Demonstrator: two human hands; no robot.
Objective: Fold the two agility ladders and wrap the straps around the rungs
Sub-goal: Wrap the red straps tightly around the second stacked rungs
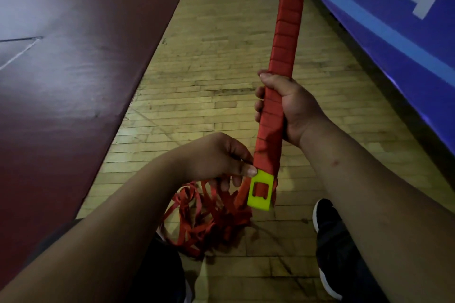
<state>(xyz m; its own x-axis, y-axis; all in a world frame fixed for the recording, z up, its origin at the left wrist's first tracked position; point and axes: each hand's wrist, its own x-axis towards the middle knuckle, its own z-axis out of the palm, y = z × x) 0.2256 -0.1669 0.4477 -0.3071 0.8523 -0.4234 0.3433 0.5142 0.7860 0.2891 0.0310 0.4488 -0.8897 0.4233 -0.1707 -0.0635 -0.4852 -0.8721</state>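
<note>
At lower left of centre, the left hand [216,157] is shown with thumb and forefinger pinching the red straps [209,219] just where they leave the lower end of the rung bundle [285,39]. The remaining fingers [225,183] are curled loosely among the same webbing. Below that hand, a large tangle of straps is seen hanging to the wooden floor [209,69] and heaped there, unwound. To the right, the rungs are held gathered into one upright stack, tilted slightly rightward. A yellow rung end [261,192] is exposed at the bottom, and a second yellow end is just visible at the top edge. Nearly the whole length of the stack is covered by close turns of red strap. The right hand [288,108] is closed round the stack at its lower third, with the fingers wrapped about it and pressed together. The step in hand is judged to be the wrapping of one ladder: folding is complete and the winding reaches the bottom end, yet much webbing is left to be taken up. A second ladder is not in view, so its state cannot be told.

Surroundings, left to right: a maroon mat [61,56] is laid along the pale wooden floor; a dark shoe [330,229] with a white sole is planted on the boards; a blue banner [394,7] with white lettering bounds the strip at right.
</note>
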